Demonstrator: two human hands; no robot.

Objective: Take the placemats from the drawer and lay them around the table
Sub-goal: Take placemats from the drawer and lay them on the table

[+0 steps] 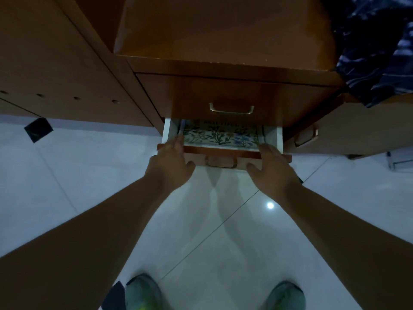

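Observation:
A lower drawer (223,153) of a brown wooden cabinet is pulled partly out. Inside lies a stack of floral placemats (221,135), white with green and blue flowers, their side edges curling up against the drawer walls. My left hand (169,162) holds the left end of the drawer front, fingers hooked over its top edge and thumb on its outer face. My right hand (272,166) holds the right end the same way. The fingertips reach inside beside the placemats' edges and are partly hidden.
The upper drawer (231,109) is closed, with a brass handle. A cabinet door (306,137) stands to the right, and a blue patterned cloth (375,52) hangs over the cabinet top. My shoes (143,291) stand on a glossy white tiled floor. A dark scrap (38,129) lies at the left.

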